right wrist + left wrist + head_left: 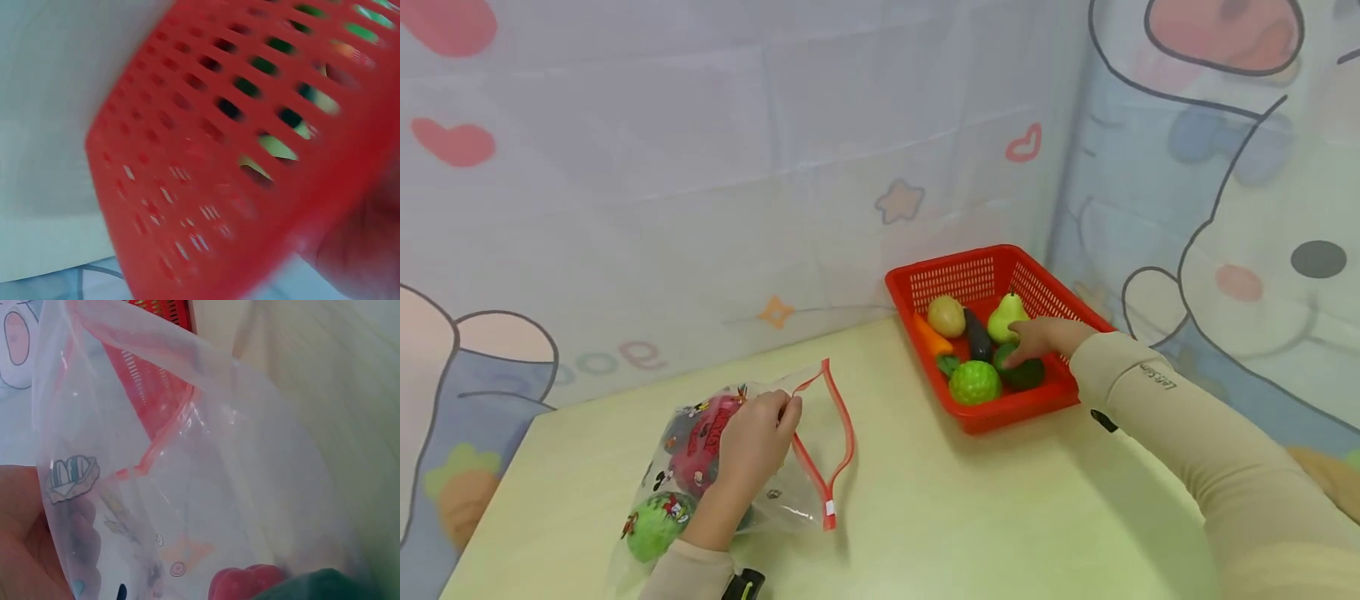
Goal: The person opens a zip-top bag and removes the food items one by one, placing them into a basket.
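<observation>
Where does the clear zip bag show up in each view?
Head: clear zip bag, lower left, gripped by the left hand.
Left wrist: across most of the picture.
Right wrist: not in it.
Landmark: red basket, right of centre in head, upper left in left wrist, large in right wrist.

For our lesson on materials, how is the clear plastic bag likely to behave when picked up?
The clear plastic bag is probably floppy, as its film bends and creases near the left hand. Lifted by its opening, it would likely sag, since a green round item and others lie inside. Shiny highlights suggest it may be slippery.
</observation>
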The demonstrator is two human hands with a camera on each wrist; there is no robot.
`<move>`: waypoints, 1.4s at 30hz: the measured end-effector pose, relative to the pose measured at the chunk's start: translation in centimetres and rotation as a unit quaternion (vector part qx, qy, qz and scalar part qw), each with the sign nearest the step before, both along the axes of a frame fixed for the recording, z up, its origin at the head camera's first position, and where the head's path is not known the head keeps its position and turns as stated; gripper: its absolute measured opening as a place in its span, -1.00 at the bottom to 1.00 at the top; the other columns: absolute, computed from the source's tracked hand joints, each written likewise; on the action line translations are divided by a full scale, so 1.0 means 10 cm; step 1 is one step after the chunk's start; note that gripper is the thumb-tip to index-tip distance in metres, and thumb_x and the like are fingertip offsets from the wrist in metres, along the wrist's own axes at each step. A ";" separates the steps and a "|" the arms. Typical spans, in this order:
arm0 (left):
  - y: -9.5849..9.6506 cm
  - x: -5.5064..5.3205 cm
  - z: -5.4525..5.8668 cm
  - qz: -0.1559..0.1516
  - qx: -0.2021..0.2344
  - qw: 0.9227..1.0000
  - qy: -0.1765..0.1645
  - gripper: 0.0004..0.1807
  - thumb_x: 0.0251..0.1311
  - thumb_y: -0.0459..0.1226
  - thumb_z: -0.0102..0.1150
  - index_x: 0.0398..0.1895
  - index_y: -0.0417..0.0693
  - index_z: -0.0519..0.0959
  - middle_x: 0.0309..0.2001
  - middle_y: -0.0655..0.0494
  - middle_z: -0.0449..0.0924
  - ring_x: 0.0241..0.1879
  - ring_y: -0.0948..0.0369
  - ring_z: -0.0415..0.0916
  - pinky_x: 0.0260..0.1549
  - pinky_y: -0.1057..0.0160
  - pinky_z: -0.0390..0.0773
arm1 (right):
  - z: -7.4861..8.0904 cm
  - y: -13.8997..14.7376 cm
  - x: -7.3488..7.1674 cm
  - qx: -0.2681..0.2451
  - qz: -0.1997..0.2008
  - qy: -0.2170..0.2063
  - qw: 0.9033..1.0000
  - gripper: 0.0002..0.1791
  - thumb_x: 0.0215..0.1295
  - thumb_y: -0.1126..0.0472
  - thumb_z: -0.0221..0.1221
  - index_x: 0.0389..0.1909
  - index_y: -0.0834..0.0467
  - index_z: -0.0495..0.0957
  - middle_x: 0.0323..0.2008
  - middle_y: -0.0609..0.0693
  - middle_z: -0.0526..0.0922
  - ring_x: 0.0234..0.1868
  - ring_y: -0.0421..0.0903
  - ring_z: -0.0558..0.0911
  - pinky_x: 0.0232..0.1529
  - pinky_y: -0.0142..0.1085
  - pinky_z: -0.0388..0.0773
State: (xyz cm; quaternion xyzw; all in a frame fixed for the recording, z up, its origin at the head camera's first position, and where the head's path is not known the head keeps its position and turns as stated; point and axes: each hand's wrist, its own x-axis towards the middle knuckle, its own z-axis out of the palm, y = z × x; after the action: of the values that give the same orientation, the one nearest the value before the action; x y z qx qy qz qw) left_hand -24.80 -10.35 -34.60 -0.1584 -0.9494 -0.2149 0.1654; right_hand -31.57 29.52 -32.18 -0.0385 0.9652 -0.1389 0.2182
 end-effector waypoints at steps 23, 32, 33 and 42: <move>0.06 -0.01 0.00 0.005 0.010 1.000 0.013 -0.57 0.30 -0.16 -0.08 -0.78 0.02 0.26 -0.76 0.18 0.17 -0.72 0.25 0.09 -0.71 0.31 0.07 | 0.47 -1.27 0.35 -0.087 0.257 0.157 0.949 -0.59 0.33 0.06 0.02 0.14 0.13 0.42 0.10 0.04 0.52 0.11 -0.02 0.47 0.16 -0.13 0.38; 0.05 0.02 -0.01 0.022 0.013 1.000 0.011 -0.58 0.29 -0.14 -0.08 -0.76 0.01 0.27 -0.74 0.16 0.21 -0.72 0.25 0.13 -0.73 0.31 0.10 | -0.13 -2.01 0.37 -0.123 0.354 0.125 0.919 -0.63 0.33 0.16 0.02 0.13 0.16 0.42 0.06 0.02 0.55 0.08 -0.05 0.50 0.17 -0.23 0.35; 0.05 0.03 -0.01 0.023 0.014 1.000 0.011 -0.58 0.29 -0.14 -0.08 -0.75 0.01 0.28 -0.74 0.15 0.21 -0.72 0.25 0.13 -0.73 0.31 0.10 | -0.21 -2.09 0.36 -0.137 0.356 0.119 0.917 -0.63 0.33 0.17 0.03 0.12 0.16 0.42 0.06 0.02 0.54 0.09 -0.05 0.50 0.16 -0.26 0.35; 0.09 0.04 -0.02 0.040 0.030 0.999 0.012 -0.59 0.30 -0.13 -0.09 -0.75 0.01 0.28 -0.72 0.14 0.23 -0.71 0.23 0.14 -0.74 0.30 0.12 | -0.99 -2.72 -0.04 -0.269 0.356 -0.021 0.895 -0.65 0.26 -0.01 0.11 -0.06 0.12 0.46 -0.18 -0.14 0.48 -0.17 -0.32 0.41 0.00 -0.50 0.33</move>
State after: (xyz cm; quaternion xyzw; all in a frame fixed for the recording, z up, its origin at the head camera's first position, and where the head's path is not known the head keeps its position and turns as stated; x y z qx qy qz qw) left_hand -24.39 -9.47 -34.85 -0.1175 -0.9462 -0.2341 0.1899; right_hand -31.95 2.27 -42.10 -0.4339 0.8076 -0.3074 0.2549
